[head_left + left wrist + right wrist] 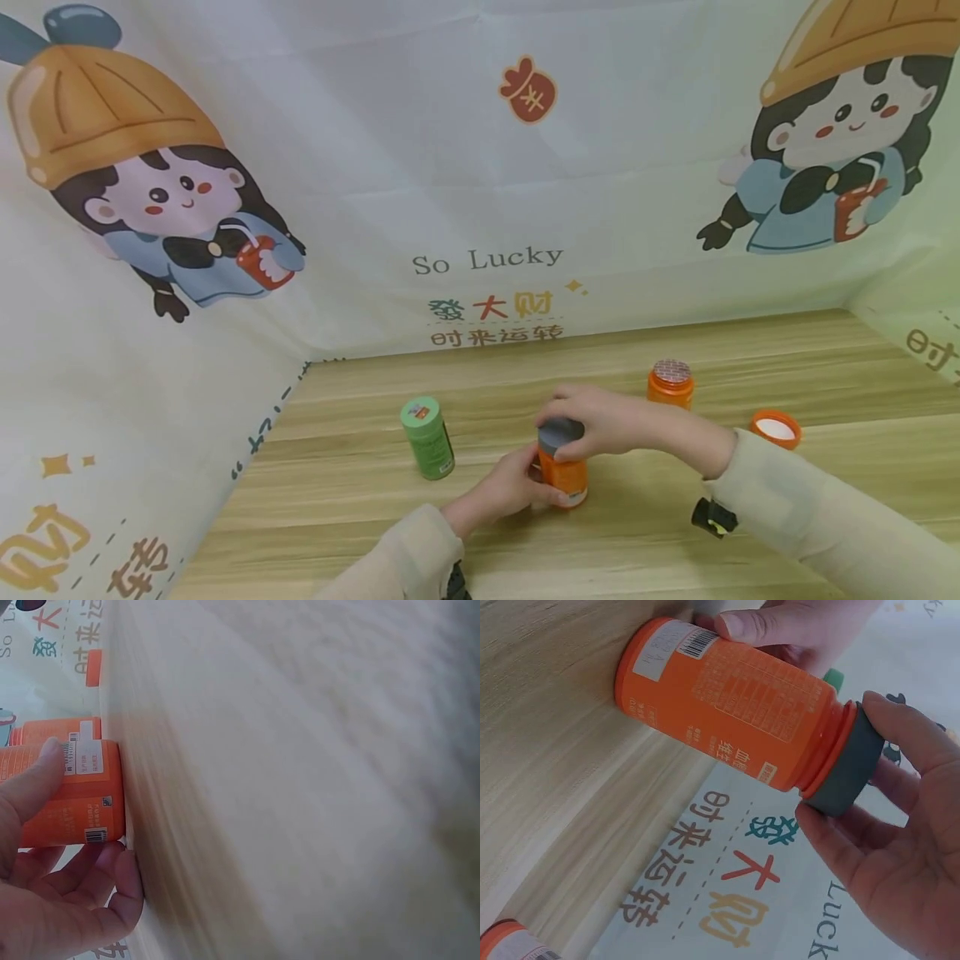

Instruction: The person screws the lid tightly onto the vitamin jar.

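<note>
An orange plastic bottle [564,477] stands on the wooden table between the two hands. My left hand [517,483] grips the lower part of its body, the thumb [41,776] on one side and the fingers round the other. From above, my right hand [600,421] holds the dark grey cap [851,765] between thumb and fingers. The cap sits on the bottle's neck, with a thin orange ring showing below its edge in the right wrist view.
A second orange bottle [671,385], its mouth covered by a patterned seal, stands behind the right forearm. To its right lies an orange cap [776,428], white inside. A green bottle [429,440] stands at the left. A printed cloth [360,275] backs the table.
</note>
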`<state>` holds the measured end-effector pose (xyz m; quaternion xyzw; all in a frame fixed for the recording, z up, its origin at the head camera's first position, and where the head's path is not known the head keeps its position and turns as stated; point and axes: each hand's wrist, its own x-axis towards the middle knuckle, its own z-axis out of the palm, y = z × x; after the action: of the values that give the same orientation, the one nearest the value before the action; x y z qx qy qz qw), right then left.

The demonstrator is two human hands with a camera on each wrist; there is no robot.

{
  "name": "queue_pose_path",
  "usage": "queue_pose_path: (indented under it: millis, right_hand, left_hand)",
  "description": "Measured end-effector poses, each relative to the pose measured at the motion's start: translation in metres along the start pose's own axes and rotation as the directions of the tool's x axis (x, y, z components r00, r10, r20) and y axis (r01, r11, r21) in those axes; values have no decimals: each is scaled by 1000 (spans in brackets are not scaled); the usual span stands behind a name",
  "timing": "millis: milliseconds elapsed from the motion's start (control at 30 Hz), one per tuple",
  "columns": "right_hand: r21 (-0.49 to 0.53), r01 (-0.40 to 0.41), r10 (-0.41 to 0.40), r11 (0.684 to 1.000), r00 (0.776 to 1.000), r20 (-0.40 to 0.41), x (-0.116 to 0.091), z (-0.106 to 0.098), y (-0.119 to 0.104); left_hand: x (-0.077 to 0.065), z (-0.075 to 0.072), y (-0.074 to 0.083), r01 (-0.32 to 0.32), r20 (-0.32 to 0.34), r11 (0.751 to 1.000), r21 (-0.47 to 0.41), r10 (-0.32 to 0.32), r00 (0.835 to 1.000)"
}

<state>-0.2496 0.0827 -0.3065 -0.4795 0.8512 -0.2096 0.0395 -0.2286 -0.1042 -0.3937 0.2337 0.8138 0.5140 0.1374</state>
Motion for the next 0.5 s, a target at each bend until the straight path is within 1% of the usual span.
queue_pose_path:
  millis: [100,200,233,300,400,500]
  right_hand:
    - [-30,-74,73,997,997,-22,3,3,-3]
    - [-55,-140,137,989,989,-52,6,6,-5]
    - [-62,-159,155,985,986,-62,7,8,-6]
    - [-81,-190,183,978,979,-84,9,10,-6]
    - [-122,-215,201,969,972,-122,9,13,-7]
    - [-168,-222,193,961,966,-173,10,17,-8]
  left_hand:
    - [0,-1,0,-11,-3,1000,1,11,1000]
    - [0,0,0,20,-22,1000,2,-20,1000]
    - [-1,0,6,56,-30,998,-13,-57,998]
    - [-1,1,7,74,-41,997,-14,-74,996]
    - [-1,3,8,82,-49,997,-17,-82,995]
    - [-1,4,8,88,-54,996,-14,-89,995]
